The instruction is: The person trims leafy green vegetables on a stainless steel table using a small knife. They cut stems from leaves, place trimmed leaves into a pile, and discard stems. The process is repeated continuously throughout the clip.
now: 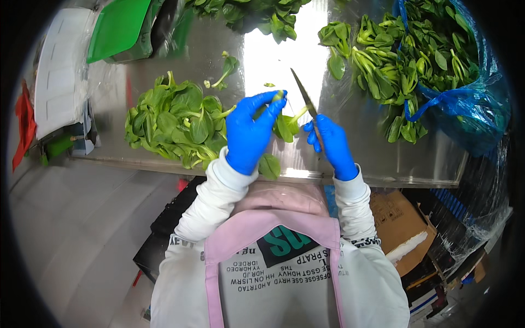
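My left hand (pixel 249 128), in a blue glove, pinches a small green piece of bok choy (pixel 278 95) between thumb and fingers. My right hand (pixel 332 143), also gloved in blue, is closed round the handle of a knife (pixel 304 94), its blade slanting up and to the left. Between the hands lies a bok choy leaf (pixel 285 128), its pale stem reaching toward the blade. Another leaf (pixel 269 167) shows below my left hand at the table edge. Left of that hand spreads a pile of bok choy (pixel 175 120). The palm side of my left hand is hidden.
On the metal table (pixel 383 158), more bok choy (pixel 377 60) lies right, beside a blue plastic bag (pixel 470 109) filled with greens. Another heap (pixel 257 16) sits at the far edge. A green-lidded container (pixel 117 30) stands far left. Below right is a cardboard box (pixel 402 224).
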`<state>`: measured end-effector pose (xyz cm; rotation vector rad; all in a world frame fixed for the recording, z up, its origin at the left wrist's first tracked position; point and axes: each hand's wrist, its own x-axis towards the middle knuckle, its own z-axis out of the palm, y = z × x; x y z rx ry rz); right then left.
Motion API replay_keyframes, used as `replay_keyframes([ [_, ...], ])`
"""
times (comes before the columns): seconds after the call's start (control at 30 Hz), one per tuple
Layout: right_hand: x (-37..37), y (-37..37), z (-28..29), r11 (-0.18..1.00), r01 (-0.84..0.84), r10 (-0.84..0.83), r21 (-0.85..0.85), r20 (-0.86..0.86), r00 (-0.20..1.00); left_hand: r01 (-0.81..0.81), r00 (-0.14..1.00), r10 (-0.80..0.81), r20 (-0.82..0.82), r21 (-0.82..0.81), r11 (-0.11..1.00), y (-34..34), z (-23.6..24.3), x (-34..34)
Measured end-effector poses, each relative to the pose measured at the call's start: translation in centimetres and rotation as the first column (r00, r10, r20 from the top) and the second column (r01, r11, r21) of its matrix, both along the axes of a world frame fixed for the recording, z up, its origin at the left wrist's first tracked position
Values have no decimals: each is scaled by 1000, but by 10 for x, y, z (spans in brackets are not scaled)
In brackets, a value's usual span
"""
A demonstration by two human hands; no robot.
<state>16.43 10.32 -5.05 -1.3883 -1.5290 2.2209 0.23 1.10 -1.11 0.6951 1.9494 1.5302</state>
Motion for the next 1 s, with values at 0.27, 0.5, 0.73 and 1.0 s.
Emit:
replay_keyframes([
  [0.27, 8, 5, 10, 956, 4, -16, -292, -40, 999, 350, 853, -285, 438, -73, 934, 4, -8, -19],
  [0.5, 21, 11, 7, 903, 132, -200, -409, -128, 971, 551, 768, -354, 534, -269, 790, 13, -21, -3],
  [0.73, 54, 29, -5, 939, 236, -260, -251, -66, 963, 230, 971, -238, 28, -387, 893, 46, -17, -27],
  [1.0, 79, 38, -5, 937, 269, -287, -224, -48, 957, 261, 831, -190, -523, 64, 963, 186, -7, -66],
])
